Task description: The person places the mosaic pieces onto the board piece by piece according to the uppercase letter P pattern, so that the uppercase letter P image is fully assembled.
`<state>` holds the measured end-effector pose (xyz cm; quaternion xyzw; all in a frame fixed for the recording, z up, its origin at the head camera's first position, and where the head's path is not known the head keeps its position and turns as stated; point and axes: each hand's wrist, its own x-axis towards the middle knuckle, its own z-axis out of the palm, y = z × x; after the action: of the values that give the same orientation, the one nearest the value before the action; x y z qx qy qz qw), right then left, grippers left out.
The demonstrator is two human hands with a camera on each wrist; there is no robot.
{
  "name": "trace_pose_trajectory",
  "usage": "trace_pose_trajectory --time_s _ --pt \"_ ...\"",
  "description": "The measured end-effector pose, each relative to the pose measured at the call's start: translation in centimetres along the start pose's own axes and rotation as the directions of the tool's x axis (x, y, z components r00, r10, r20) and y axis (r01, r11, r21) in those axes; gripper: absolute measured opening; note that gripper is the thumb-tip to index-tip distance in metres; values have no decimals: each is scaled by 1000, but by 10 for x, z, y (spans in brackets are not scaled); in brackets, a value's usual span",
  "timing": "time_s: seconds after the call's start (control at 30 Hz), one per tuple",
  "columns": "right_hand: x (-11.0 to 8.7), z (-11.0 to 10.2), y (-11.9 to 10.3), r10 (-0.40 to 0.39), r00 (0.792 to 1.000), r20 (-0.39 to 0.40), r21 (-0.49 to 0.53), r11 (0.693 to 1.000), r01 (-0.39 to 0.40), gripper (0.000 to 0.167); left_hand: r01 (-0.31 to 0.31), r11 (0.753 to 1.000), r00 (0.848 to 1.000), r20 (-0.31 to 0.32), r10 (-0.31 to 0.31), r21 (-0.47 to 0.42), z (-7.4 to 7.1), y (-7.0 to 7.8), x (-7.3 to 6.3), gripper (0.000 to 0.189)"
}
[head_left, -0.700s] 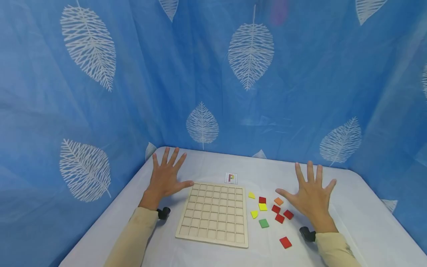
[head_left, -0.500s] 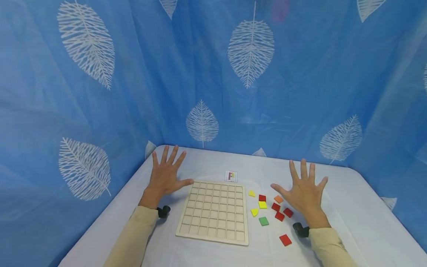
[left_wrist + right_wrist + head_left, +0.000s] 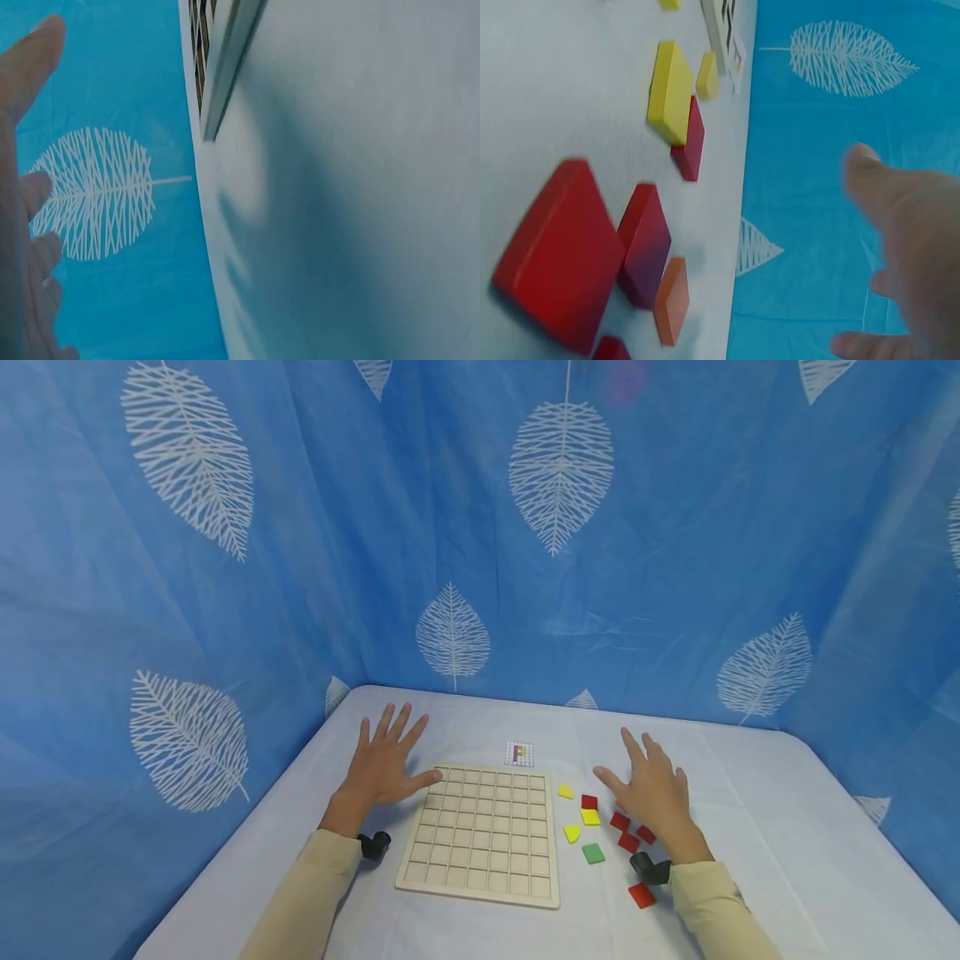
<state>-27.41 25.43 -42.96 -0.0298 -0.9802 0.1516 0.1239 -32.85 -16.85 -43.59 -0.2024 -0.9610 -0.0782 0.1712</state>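
Observation:
A square wooden grid board (image 3: 480, 835) lies on the table in the head view. My left hand (image 3: 382, 768) hovers by its far left corner, fingers spread, thumb overlapping the corner in this view. My right hand (image 3: 654, 789) is held over the loose tiles right of the board, its fingers relaxed and holding nothing. Around it lie several red tiles (image 3: 642, 896), a yellow square tile (image 3: 590, 817), two yellow rounded tiles (image 3: 572, 833) and a green tile (image 3: 593, 853). In the right wrist view an orange tile (image 3: 673, 301) shows beside the red ones; the hand mostly hides it in the head view.
A small printed pattern card (image 3: 519, 754) lies just beyond the board's far edge. The table (image 3: 450, 935) has a white cover. Behind it and at both sides hangs a blue curtain (image 3: 660, 527) with white leaf prints. Each wrist carries a small black camera (image 3: 375, 845).
My right hand has moved left and in over the tiles, its fingers now less spread, and it covers most of the orange tile. My left hand has shifted slightly right and nearer.

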Motion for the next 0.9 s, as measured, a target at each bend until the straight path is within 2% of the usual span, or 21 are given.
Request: trace_pose_trajectory --time_s 0.13,0.33,0.43,0.57,0.7,0.8,0.9 --pt "1 8 -2 18 999 32 8 1000 -19 88 5 996 1000 6 -5 -92 3 5 -4 90" --pt "-1 15 -4 12 996 85 83 996 -19 69 13 982 1000 8 -11 -186 5 11 -10 80" --pt "-3 17 -6 16 990 139 127 991 -34 61 27 970 999 38 -18 -241 6 14 -14 77" --pt "-2 19 -10 4 985 174 143 989 -30 54 68 946 992 124 -30 -317 9 16 -20 76" --pt "2 22 -16 -25 987 156 153 988 1 46 110 901 979 200 -26 -420 12 14 -24 73" --pt "3 25 -22 -31 989 142 165 986 7 42 128 847 971 240 0 -516 12 10 -29 70" --pt "2 29 -27 -44 987 152 188 982 15 41 146 807 957 289 32 -572 11 7 -36 69"
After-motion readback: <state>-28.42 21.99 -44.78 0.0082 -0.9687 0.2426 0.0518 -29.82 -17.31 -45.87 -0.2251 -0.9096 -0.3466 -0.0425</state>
